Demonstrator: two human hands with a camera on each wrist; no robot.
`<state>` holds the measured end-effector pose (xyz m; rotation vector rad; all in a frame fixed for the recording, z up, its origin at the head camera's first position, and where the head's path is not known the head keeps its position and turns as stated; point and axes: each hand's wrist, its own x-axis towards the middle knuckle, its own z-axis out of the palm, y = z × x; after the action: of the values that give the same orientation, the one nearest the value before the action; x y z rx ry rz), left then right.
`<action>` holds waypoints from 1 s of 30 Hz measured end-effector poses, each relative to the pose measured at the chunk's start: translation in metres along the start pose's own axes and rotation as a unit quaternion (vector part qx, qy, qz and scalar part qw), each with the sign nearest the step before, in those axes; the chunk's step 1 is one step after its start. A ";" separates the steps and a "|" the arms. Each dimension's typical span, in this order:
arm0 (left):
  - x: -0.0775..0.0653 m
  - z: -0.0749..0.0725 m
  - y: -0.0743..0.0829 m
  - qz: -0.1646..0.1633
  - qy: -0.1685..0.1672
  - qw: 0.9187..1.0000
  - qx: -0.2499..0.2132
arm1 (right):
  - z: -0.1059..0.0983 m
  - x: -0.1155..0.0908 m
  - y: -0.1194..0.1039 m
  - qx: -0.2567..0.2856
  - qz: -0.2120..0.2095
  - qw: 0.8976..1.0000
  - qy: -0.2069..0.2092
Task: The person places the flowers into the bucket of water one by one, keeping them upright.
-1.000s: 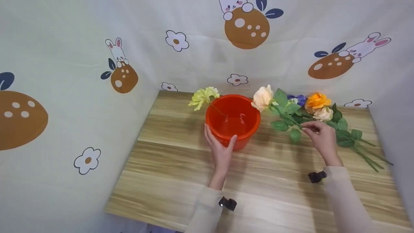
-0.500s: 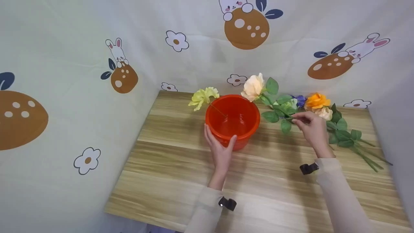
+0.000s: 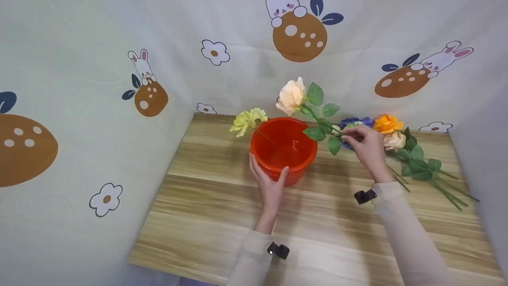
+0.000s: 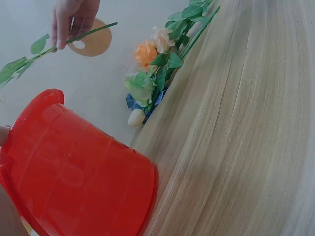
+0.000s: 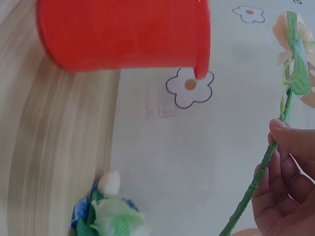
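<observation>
My left hand [image 3: 270, 190] holds the near side of a red bucket [image 3: 294, 175], its fingers along the left wall and the thumb at the front rim. A yellow-green flower [image 3: 248, 120] stands in the bucket, leaning out over the back left rim. Between thumb and fingers, my right hand [image 3: 369, 149] pinches the green stem of a peach rose [image 3: 291, 97]. In the head view the rose's bloom appears above the bucket's far rim, with its leaves [image 3: 315, 133] overlapping the right rim. The right wrist view shows the stem [image 5: 253, 184] running down past the fingers.
To the right on the wooden table [image 3: 198, 222] lie more flowers: an orange rose [image 3: 389, 124], a second peach rose [image 3: 395, 141] and blue flowers [image 3: 351, 122]. Their stems [image 3: 448, 192] point to the near right. A patterned cloth [image 3: 238, 79] hangs behind the table.
My right hand has lifted the peach rose from beside the other flowers and carried it left and up towards the bucket. The left hand and the bucket have stayed in place.
</observation>
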<state>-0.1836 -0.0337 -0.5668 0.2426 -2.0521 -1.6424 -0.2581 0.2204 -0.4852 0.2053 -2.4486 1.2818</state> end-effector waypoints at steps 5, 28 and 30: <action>-0.001 0.000 0.000 0.002 -0.003 1.000 -0.001 | 0.011 0.009 -0.015 0.029 -0.022 0.999 0.006; 0.000 0.000 0.002 -0.009 -0.005 1.000 -0.020 | 0.057 0.049 -0.103 0.104 -0.018 0.993 -0.057; 0.000 0.000 0.002 -0.010 -0.007 1.000 -0.018 | 0.061 0.051 -0.107 0.107 -0.024 0.992 -0.060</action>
<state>-0.1830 -0.0331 -0.5654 0.2414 -2.0342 -1.6953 -0.2892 0.1109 -0.4151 0.4041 -2.3842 1.5516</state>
